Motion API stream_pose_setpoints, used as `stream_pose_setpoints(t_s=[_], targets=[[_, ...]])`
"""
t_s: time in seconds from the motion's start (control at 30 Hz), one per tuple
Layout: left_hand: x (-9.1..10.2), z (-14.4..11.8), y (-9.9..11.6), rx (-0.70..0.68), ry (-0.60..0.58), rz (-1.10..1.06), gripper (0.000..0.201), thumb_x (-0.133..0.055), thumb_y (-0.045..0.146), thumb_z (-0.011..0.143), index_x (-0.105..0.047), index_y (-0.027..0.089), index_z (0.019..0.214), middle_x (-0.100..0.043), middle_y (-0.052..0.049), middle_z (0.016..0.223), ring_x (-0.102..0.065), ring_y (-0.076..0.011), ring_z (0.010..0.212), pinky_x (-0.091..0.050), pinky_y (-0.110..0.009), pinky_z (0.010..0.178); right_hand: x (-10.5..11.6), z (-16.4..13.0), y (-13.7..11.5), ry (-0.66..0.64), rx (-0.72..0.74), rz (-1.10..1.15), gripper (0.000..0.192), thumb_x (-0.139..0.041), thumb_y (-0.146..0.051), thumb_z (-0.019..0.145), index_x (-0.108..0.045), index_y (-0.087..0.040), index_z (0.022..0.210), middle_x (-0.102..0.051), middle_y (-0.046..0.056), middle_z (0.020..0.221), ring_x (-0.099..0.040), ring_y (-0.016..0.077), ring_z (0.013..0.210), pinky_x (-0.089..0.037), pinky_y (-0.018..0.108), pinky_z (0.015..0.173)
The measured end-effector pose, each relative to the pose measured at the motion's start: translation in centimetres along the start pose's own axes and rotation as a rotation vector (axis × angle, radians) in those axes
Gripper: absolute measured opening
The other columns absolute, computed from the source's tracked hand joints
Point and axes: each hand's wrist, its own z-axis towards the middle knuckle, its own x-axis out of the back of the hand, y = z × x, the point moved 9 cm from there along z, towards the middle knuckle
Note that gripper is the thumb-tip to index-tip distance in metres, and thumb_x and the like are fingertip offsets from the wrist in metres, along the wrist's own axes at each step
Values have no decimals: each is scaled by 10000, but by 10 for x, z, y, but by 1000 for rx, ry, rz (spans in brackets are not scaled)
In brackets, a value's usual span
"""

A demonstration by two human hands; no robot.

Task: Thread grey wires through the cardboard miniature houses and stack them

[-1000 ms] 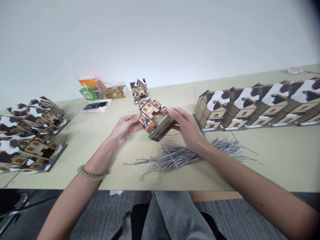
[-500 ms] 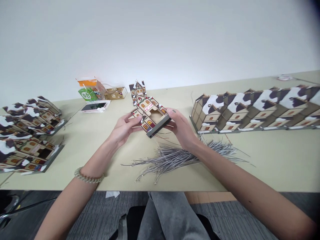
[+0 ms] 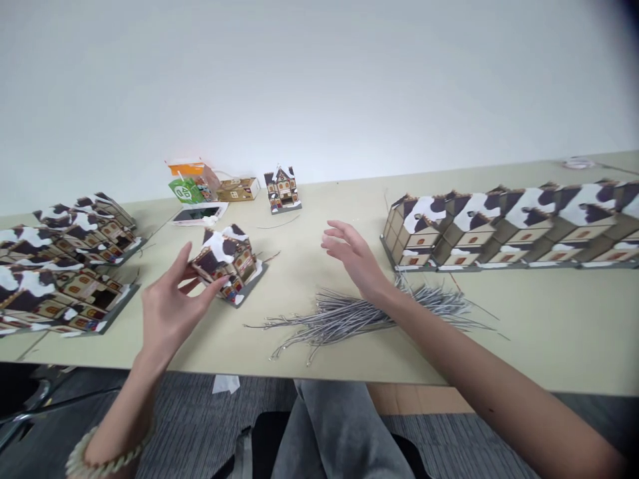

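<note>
A small model house (image 3: 230, 256) with a snowy dark roof sits upright on its grey base, left of the table's middle. My left hand (image 3: 174, 296) grips it from the left, thumb and fingers on either side. A thin wire sticks out at its right side. My right hand (image 3: 352, 256) holds nothing; its fingers are stretched out above the table. Below the right hand and forearm lies a loose bundle of grey wires (image 3: 349, 316).
Several similar houses (image 3: 74, 293) stand at the left, and a row of them (image 3: 524, 226) at the right. At the back are another house (image 3: 283, 189), a phone (image 3: 194, 213), a green packet (image 3: 186, 191) and a gold box (image 3: 237, 189).
The model house has gone from being held tilted in both hands to upright at the left, in my left hand only. My right hand has let go and opened.
</note>
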Motion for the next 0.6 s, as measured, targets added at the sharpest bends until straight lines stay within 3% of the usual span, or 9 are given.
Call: stream_pose_setpoints(t_s=[0.17, 0.27, 0.33, 0.4, 0.47, 0.53, 0.6], targets=[[28, -12, -28, 62, 177, 179, 712, -692, 494, 679, -527, 197, 1305, -737, -67, 920, -704, -260, 878, -544, -415, 858, -5, -2, -1, -28, -11, -41, 504, -582, -444, 786, -467, -235, 1229, -516, 95, 1290, -583, 188, 1034, -444, 385, 942], [36, -12, -43, 98, 191, 261, 700, -659, 504, 707, -516, 179, 1310, -736, -88, 850, -703, -298, 879, -532, -445, 857, -7, -3, -2, -35, -18, -46, 493, -577, -422, 789, -467, -226, 1228, -513, 102, 1292, -586, 186, 1021, -447, 381, 934], [38, -13, -43, 75, 201, 326, 746, -642, 487, 729, -450, 131, 1355, -715, -143, 954, -662, -343, 992, -507, -490, 886, -7, -3, -3, -39, -20, -53, 491, -576, -417, 787, -469, -226, 1227, -513, 104, 1292, -592, 185, 1001, -451, 383, 921], [41, -18, -27, -42, 281, 371, 810, -635, 453, 748, -349, 74, 1404, -553, -243, 1267, -495, -388, 1230, -427, -525, 987, -9, -3, -3, -46, -21, -67, 501, -576, -422, 783, -469, -223, 1231, -512, 108, 1293, -599, 184, 971, -455, 384, 906], [32, -29, 1, -265, 316, 381, 789, -607, 389, 792, -269, 83, 1436, -281, -243, 1485, -266, -359, 1389, -313, -506, 1095, -10, -4, -3, -57, -22, -79, 512, -575, -430, 781, -466, -222, 1236, -510, 110, 1294, -604, 180, 951, -461, 381, 891], [-1, -38, 25, -491, 119, 347, 636, -504, 311, 873, -266, 145, 1438, -294, -175, 1503, -280, -274, 1399, -295, -453, 1125, -10, -4, -2, -63, -19, -84, 517, -575, -439, 779, -465, -225, 1236, -510, 109, 1294, -604, 179, 947, -467, 376, 879], [-40, -44, 30, -554, -162, 331, 482, -378, 307, 931, -362, 146, 1385, -459, -149, 1408, -405, -237, 1334, -349, -421, 1102, -10, -4, -1, -65, -11, -86, 519, -577, -448, 777, -465, -230, 1234, -512, 106, 1294, -603, 183, 958, -470, 377, 877]])
